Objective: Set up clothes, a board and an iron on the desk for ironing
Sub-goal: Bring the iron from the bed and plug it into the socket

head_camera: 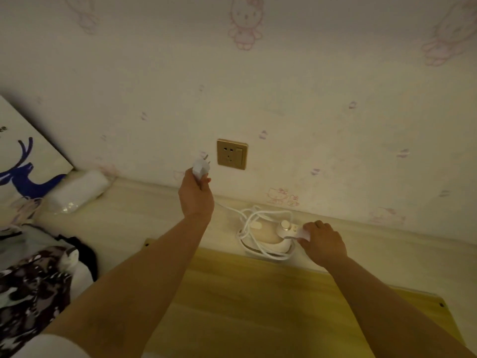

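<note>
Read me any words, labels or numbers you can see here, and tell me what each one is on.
"ee": the end of a dark word cut off by the picture's left edge, on the white deer-print bag.
Gold wall socket: no readable marking.
Iron: its dial shows no legible text.
Wallpaper: cartoon figures only, no words.

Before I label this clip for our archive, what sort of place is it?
Probably a child's bedroom or a similar room at home: pink cartoon wallpaper covers the wall, a gold wall socket sits just above a desk, and clothes lie piled at its left end.
</note>
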